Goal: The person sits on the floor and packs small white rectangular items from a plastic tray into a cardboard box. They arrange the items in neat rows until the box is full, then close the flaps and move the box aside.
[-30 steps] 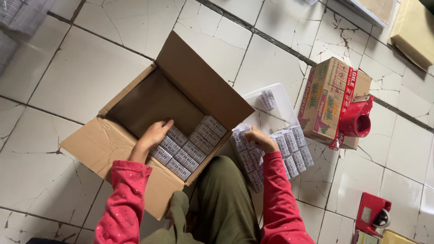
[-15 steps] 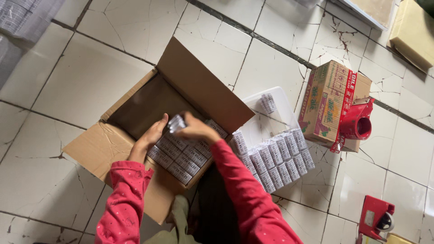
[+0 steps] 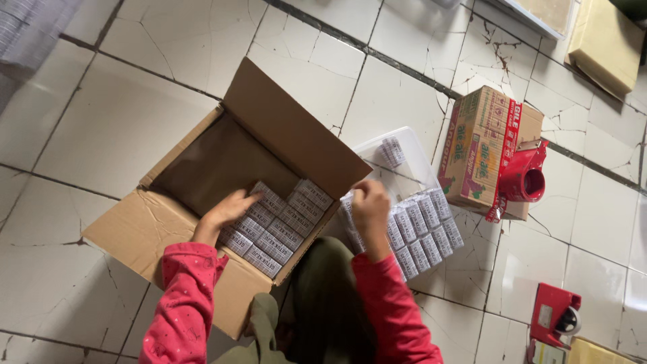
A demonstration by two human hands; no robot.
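Note:
An open brown cardboard box (image 3: 168, 229) lies on the tiled floor in front of me, with several small white printed packets (image 3: 283, 219) lined up in its near corner. My left hand (image 3: 226, 210) rests flat on those packets, fingers spread. My right hand (image 3: 369, 205) hovers over a clear plastic tray (image 3: 411, 155) to the right, fingers curled above more rows of the same small packets (image 3: 424, 226); whether it grips one is blurred. Both arms wear pink sleeves.
A sealed printed carton (image 3: 482, 148) stands at the right with a red tape dispenser (image 3: 522, 178) against it. A second red tape dispenser (image 3: 556, 317) lies at the lower right. A tan box (image 3: 606, 44) sits at the top right. My knee is between box and tray.
My right hand carried a packet from the tray into the box, set it with the others, and has swung back over the tray. My left hand stayed on the packets in the box.

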